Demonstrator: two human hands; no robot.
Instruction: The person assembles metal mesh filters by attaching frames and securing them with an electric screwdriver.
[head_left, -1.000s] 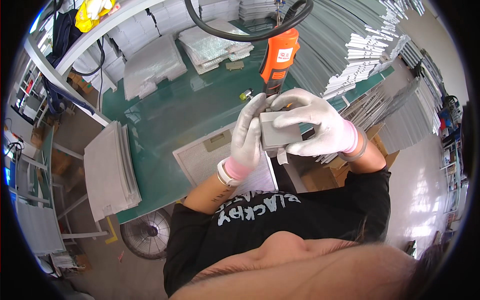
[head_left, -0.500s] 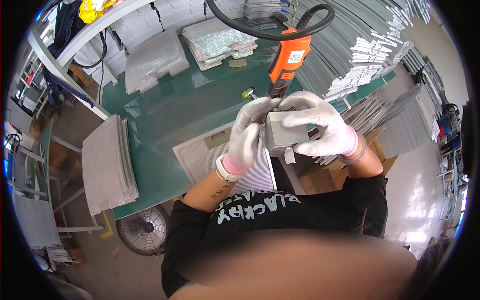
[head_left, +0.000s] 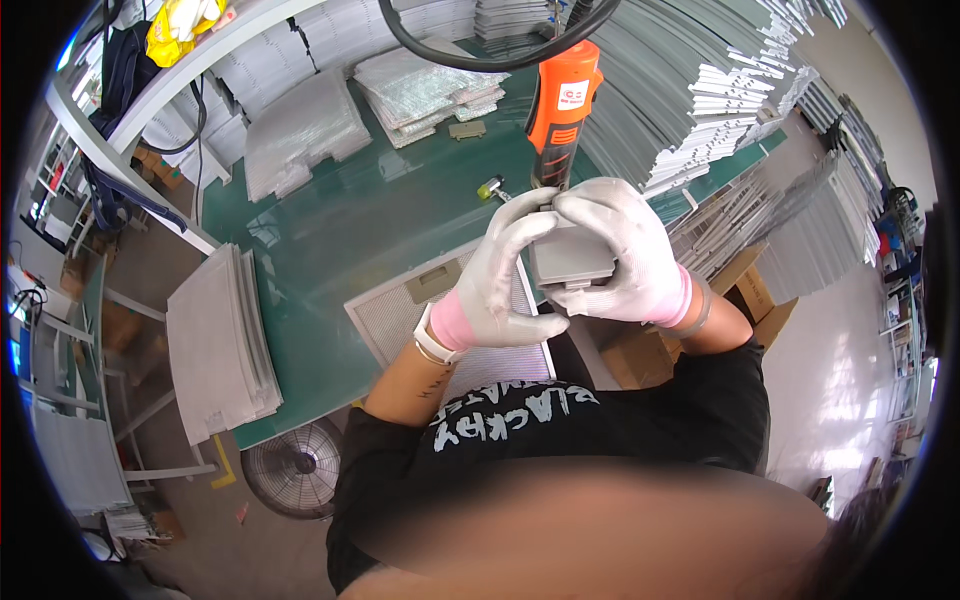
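Just above the worktable's front edge, my right hand (head_left: 635, 250), in a white glove with a pink cuff, is closed around a small grey box-shaped part (head_left: 570, 258). Its fingers cover the right and far sides. My left hand (head_left: 495, 275), gloved alike, curves around the part's left side with fingertips at the far edge. The left thumb stretches out below the part, and its contact is unclear. Right behind the fingertips hangs an orange power screwdriver (head_left: 565, 105), its lower tip hidden by my hands. Beneath lies a framed mesh panel (head_left: 385, 310).
On the green table (head_left: 320, 225) are wrapped panel stacks (head_left: 305, 135), a small hammer (head_left: 492, 187) and a tan plate (head_left: 467, 130). Tall stacks of metal strips (head_left: 680, 85) stand at far right. A floor fan (head_left: 300, 465) is at lower left, cardboard boxes (head_left: 640, 358) at right.
The grey part has turned in my hands, and my right fingers have wrapped further around it. My left thumb has swung out below it. The screwdriver appears slightly further left.
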